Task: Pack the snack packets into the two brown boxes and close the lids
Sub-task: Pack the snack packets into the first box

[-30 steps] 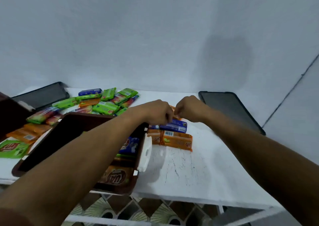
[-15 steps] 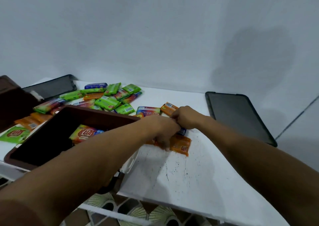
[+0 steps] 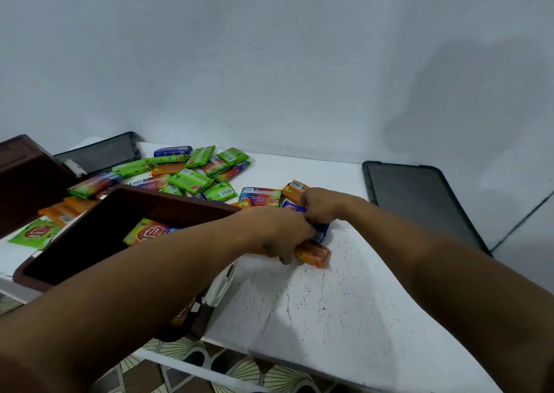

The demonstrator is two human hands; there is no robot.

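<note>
Orange packet (image 3: 314, 254) gripped by left hand (image 3: 280, 231) fingers; right hand (image 3: 323, 204) fingers grasp blue packet (image 3: 323, 230).

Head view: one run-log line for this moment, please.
stage: gathering | left hand: grips orange packet | right hand: grips blue packet | brown box: open, partly filled
</note>
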